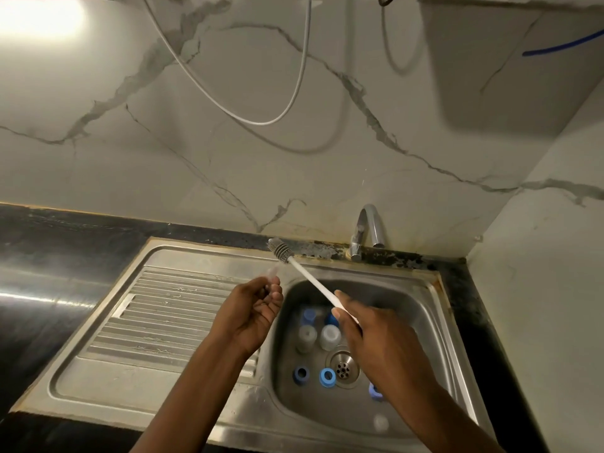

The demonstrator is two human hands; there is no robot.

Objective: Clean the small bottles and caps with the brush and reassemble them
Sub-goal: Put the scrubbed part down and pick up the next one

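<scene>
Now right hand [369,341] grips brush [310,279]; left hand [258,308] pinches bottle [272,274].

Basin [408,308] floor crowded: bottles [330,336] at drain's [342,367] 11 o'clock, caps [327,376] at 8 o'clock; narrow gaps for my fingers [276,291]. Tap [371,228] blocks 1 o'clock, side wall [539,289] hems 3 o'clock. Ribbed drainboard [157,308] at 9 o'clock: free passage.

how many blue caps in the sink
5 caps: two at the back, two left of the drain, one beside the right arm. The arm may hide more.
</scene>
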